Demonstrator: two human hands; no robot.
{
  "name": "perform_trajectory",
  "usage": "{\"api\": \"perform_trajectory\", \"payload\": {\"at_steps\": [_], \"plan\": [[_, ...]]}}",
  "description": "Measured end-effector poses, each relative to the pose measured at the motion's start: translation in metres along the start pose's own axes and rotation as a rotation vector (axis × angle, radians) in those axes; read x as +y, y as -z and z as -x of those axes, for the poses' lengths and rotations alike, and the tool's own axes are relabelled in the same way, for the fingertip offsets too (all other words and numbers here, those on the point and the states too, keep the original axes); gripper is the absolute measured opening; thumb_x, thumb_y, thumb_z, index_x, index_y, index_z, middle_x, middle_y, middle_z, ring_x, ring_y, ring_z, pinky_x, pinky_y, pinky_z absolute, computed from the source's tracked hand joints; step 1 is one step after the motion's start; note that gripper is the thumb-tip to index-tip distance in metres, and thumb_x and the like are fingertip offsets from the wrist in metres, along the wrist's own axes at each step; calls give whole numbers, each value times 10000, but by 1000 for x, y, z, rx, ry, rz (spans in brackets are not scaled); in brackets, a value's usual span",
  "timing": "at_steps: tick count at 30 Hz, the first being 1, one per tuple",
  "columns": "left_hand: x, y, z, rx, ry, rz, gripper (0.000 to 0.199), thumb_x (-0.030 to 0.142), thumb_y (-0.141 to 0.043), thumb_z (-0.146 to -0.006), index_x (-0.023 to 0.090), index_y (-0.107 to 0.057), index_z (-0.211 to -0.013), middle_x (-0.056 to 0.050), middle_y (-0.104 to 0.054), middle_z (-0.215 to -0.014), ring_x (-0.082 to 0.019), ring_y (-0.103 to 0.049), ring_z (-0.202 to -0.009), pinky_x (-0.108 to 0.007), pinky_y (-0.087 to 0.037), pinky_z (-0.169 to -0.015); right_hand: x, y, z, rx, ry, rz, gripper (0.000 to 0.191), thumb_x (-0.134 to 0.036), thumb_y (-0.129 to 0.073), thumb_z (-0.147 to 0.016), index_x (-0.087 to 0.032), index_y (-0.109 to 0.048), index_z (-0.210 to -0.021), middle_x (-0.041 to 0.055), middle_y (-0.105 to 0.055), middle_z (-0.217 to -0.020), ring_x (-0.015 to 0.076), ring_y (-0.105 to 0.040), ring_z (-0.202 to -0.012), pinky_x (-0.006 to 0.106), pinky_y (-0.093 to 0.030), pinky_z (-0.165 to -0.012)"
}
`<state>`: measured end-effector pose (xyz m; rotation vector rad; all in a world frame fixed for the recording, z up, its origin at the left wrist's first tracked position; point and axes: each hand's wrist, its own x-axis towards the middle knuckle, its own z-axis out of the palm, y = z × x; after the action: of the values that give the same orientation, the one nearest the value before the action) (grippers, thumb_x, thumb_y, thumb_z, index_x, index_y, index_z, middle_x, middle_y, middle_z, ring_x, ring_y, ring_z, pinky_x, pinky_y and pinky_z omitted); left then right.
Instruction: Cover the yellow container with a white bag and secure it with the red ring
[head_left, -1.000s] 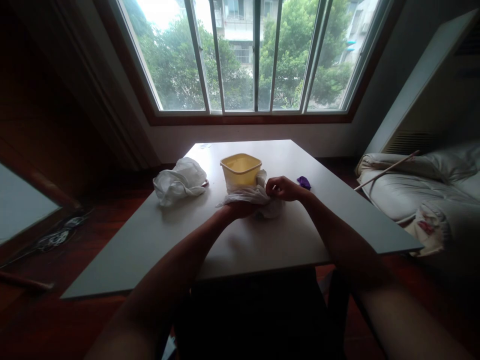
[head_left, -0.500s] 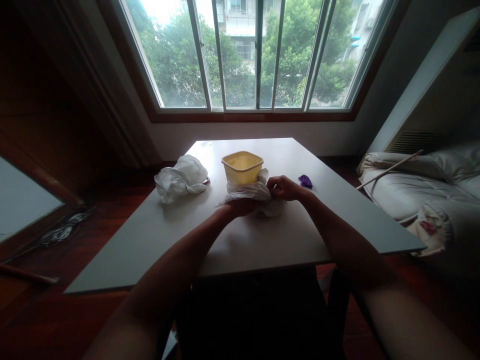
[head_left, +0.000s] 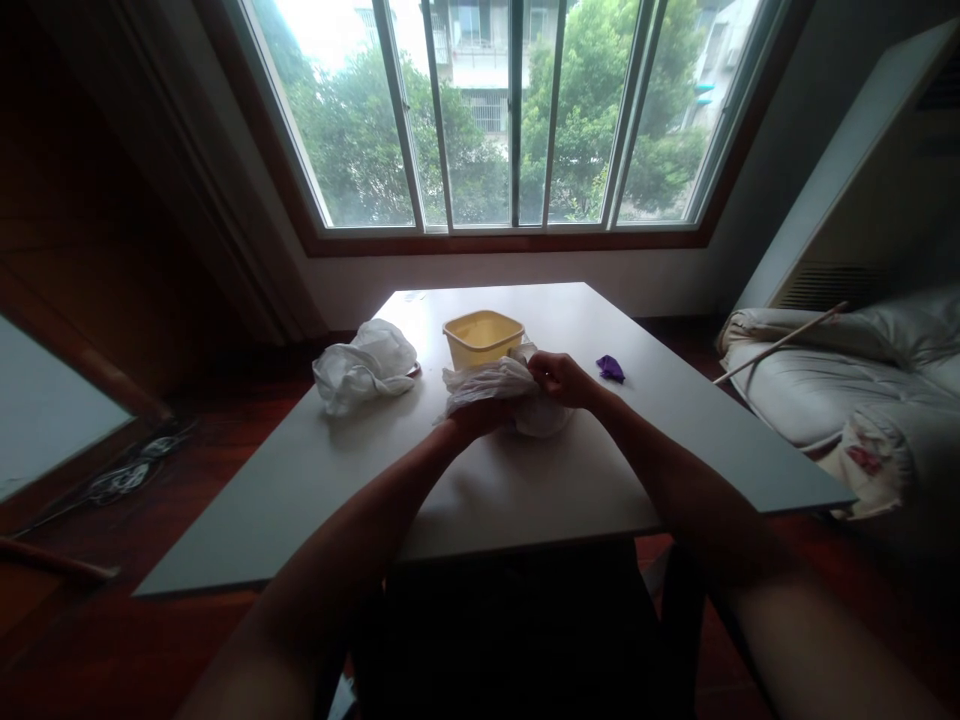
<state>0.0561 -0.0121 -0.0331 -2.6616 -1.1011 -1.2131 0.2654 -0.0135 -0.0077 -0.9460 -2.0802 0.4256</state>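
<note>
Both my hands are on a crumpled white plastic bag (head_left: 491,381) in front of a yellow square tub (head_left: 482,343). My left hand (head_left: 486,415) is under the gathered bag, its fingers mostly covered by the plastic. With bent fingers, my right hand (head_left: 553,372) pinches the bag's right part. Some of the bag hangs down onto the white table (head_left: 525,500) between my wrists. The tub stands upright just behind the bag, its lower front hidden.
Another crumpled white bag (head_left: 364,368) lies on the table's left side, with a small reddish edge beside it. A purple crumpled item (head_left: 610,369) lies to the right. Beyond the right edge is a pale sofa (head_left: 795,375) with a stick.
The gathered bag looks fuller and a little higher over my left hand, covering more of the tub's front. My right hand has shifted slightly left. The view has tilted a little upward.
</note>
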Motion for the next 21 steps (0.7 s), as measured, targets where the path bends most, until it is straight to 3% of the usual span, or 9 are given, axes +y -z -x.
{"api": "perform_trajectory", "payload": {"at_steps": [4, 8, 11, 14, 16, 21], "plan": [[6, 15, -1, 35, -96, 71, 250, 345, -594, -931, 185, -646, -747, -39, -631, -709, -180, -584, -684, -333, -484, -688, -1, 1, 0, -40, 18, -14, 92, -174, -520, -782, -157, -599, -826, 12, -595, -736, 130, -503, -663, 247, -398, -612], [11, 23, -3, 111, -86, 254, 169, 283, -598, -927, 198, -647, -790, -20, -634, -774, -145, -563, -697, -285, -451, -659, -2, 9, 1, -85, 12, 33, 81, -171, -537, -793, -160, -617, -794, 13, -609, -723, 126, -514, -639, 249, -408, -606], [13, 24, -5, 145, -45, 343, 162, 260, -593, -921, 197, -637, -779, -17, -625, -775, -145, -558, -710, -288, -457, -691, -7, 17, 1, -69, 78, 43, 55, -212, -608, -811, -171, -644, -807, 53, -655, -859, 144, -562, -712, 261, -440, -627], [14, 25, -6, 129, 0, 359, 205, 279, -579, -925, 197, -620, -742, -15, -619, -745, -150, -556, -698, -297, -458, -699, -15, 22, 2, -12, 110, -8, 181, -293, -703, -808, -181, -678, -948, 77, -667, -967, 153, -586, -740, 275, -461, -625], [13, 25, -5, 114, 23, 360, 221, 293, -570, -929, 197, -619, -737, -12, -617, -730, -150, -552, -689, -295, -452, -689, -19, 20, 1, 2, 92, -63, 243, -341, -722, -814, -182, -682, -994, 73, -672, -947, 146, -590, -708, 271, -455, -594], [12, 23, -4, 88, 36, 376, 256, 322, -571, -931, 194, -602, -711, 3, -581, -675, -137, -505, -634, -283, -414, -634, -26, 9, -1, 35, 116, -86, 176, -347, -668, -864, -176, -671, -818, 42, -651, -794, 137, -559, -669, 268, -441, -597]]}}
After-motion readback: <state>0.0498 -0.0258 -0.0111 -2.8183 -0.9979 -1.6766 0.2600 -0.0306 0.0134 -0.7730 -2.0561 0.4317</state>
